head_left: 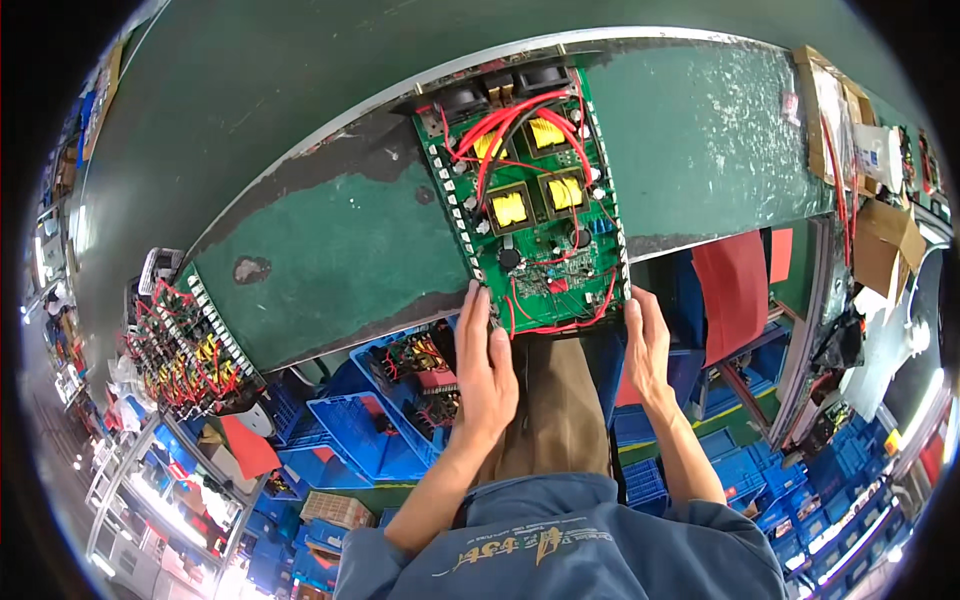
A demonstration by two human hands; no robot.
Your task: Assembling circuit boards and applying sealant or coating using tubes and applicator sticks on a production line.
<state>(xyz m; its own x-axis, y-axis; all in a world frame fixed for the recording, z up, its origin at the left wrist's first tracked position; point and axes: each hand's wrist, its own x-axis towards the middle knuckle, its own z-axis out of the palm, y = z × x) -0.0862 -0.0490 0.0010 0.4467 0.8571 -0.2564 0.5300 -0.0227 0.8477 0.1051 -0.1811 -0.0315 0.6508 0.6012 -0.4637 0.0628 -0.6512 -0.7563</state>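
A long green circuit board (537, 238) lies across the green bench with its near end at the bench's front edge. Four transformers with yellow windings (509, 208) stand on it, beneath looping red and black wires (510, 125). Two black fans (543, 80) sit at its far end. My left hand (485, 375) holds the near left corner, fingers along the side and thumb by the front edge. At the near right corner my right hand (648, 345) grips the other side. The undersides of both hands are hidden.
More wired boards (195, 355) are stacked at the bench's left end. Blue crates (350, 437) with boards stand below the green bench (330, 265). Red sheets (730, 297) hang at the right, near cardboard boxes (888, 245). A metal rail (400, 82) edges the bench's far side.
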